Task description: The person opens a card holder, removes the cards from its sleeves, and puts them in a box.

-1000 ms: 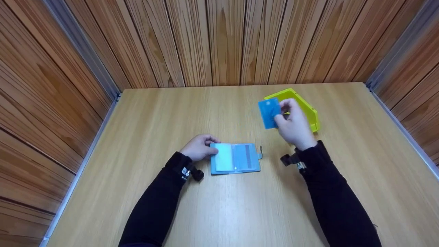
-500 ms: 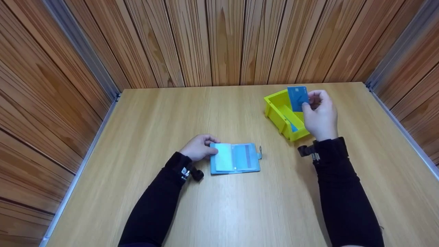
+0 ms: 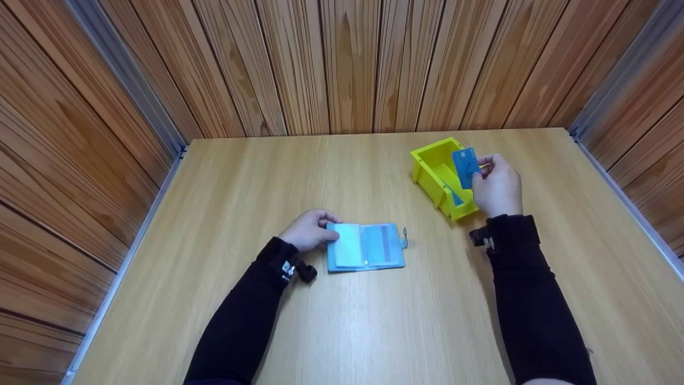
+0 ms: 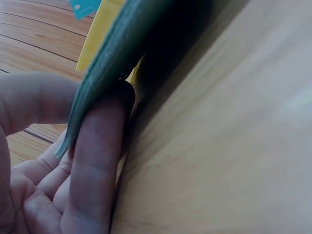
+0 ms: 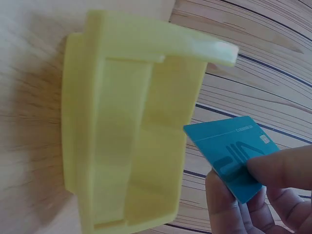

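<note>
With the right grip [image 3: 498,186], pinches the card [image 3: 464,164] by one end above the yellow bin [image 3: 432,189]; with the left grip [image 3: 307,231], pinches the open wallet [image 3: 378,247] on the bench [image 3: 363,326], likely to keep it steady.

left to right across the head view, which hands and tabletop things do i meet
Left hand, open blue booklet, yellow bin, right hand. The blue card overlaps the bin, so I left it out.

Glare whitens the tabletop [image 3: 355,321] — wrist views look hazy.
</note>
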A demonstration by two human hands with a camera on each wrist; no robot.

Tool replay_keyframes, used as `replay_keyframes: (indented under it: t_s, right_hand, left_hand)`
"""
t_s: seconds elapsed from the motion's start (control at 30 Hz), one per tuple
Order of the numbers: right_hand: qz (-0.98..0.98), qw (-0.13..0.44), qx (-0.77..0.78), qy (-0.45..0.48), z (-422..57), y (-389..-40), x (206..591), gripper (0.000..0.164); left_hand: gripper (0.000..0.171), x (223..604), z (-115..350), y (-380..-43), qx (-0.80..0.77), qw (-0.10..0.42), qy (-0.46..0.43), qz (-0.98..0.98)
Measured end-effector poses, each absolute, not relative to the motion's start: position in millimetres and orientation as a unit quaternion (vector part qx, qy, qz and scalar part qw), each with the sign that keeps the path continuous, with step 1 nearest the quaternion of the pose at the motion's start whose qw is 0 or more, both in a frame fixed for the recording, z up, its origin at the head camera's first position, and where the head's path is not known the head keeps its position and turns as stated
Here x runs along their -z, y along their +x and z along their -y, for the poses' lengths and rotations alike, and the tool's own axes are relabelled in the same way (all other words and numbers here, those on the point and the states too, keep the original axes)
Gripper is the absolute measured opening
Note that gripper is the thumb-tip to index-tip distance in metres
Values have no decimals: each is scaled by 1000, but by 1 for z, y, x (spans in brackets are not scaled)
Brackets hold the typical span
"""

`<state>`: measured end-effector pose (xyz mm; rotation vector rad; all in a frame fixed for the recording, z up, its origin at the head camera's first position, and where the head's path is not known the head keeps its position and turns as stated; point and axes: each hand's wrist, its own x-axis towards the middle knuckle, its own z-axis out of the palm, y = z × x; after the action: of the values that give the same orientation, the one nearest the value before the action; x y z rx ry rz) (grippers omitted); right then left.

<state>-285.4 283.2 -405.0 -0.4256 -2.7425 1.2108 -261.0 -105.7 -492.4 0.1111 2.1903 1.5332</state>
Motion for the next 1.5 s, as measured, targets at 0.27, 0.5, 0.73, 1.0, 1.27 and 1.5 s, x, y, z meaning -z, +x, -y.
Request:
replay_keyframes:
  t_s: [0.27,0.5,0.73,1.0,1.27,1.5]
  right_hand:
    - [915,46,-380,-124,-281,-291,421,30]
    - [927,36,-356,-114,-273,-298,435,31]
    - [933,41,-343,-96,-273,-299,442,30]
    - [937,36,-337,-77,-276,-297,443,37]
    - [939,35,-335,-65,-272,-294,438,45]
    - [933,77,-345,-64,-264,-286,423,56]
  left_hand:
    - [31,494,105,-261,-554,226,47,-800]
    - [31,495,105,-261,-546,218,51,-808]
    - [31,494,104,-262,-549,220,53,-805]
    - [30,495,104,-262,-540,217,53,-811]
    - [30,494,104,-262,-551,224,51,-803]
    - [32,493,105,-262,-558,232,33,-796]
